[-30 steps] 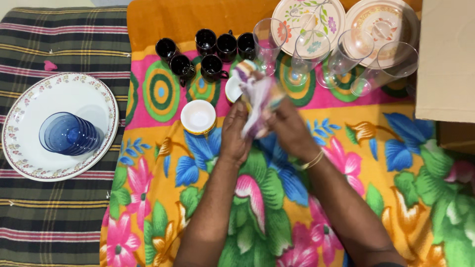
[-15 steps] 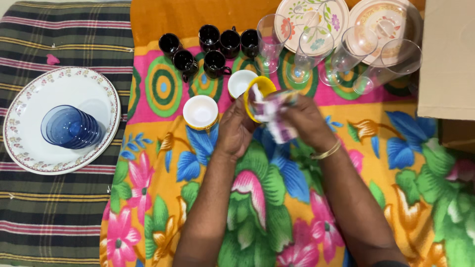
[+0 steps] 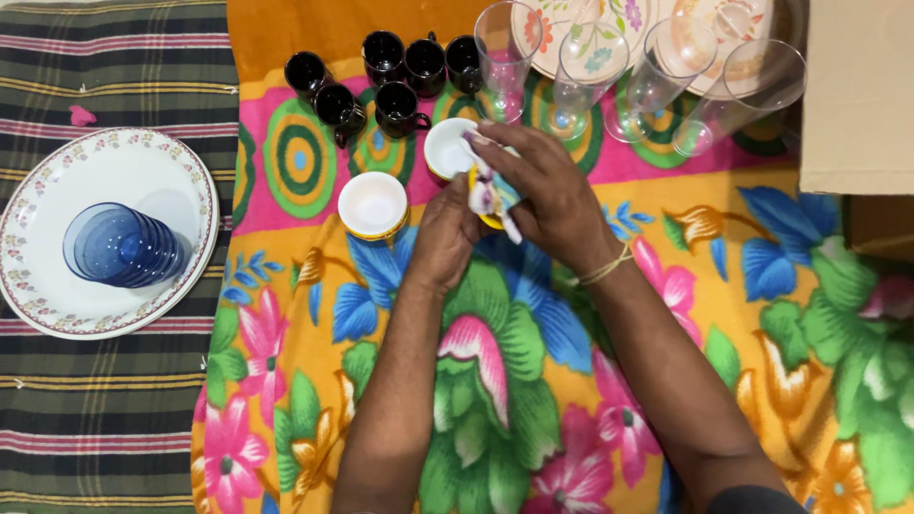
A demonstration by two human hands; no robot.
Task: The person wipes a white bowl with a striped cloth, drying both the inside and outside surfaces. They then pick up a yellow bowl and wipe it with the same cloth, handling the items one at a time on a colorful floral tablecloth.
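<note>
From the head camera, looking straight down, both hands meet just above the middle of a bright flowered blanket. The left hand comes up from below and cups a small yellow bowl, of which only a sliver of rim shows between the two hands. Its grip is closed around the bowl's underside, as far as I can tell, since the fingers are mostly hidden. The right hand lies over the top, fingers curled and clamped on a crumpled patterned cloth that is pressed into the bowl's mouth. So the bowl sits between the hands, tipped on its side, its opening turned toward the right hand and the cloth. Both hands are on it, neither nearer than the other.

Just beyond the knuckles stands a white bowl, touching or nearly touching the cloth, and another white bowl sits just left of the left hand. Further back are six small dark cups in a cluster, then a row of clear glasses, some lying tilted, in front of two flowered plates. Well off to the left, on a striped mat, a big white plate carries a stack of blue glass bowls. A cardboard box fills the right corner.
</note>
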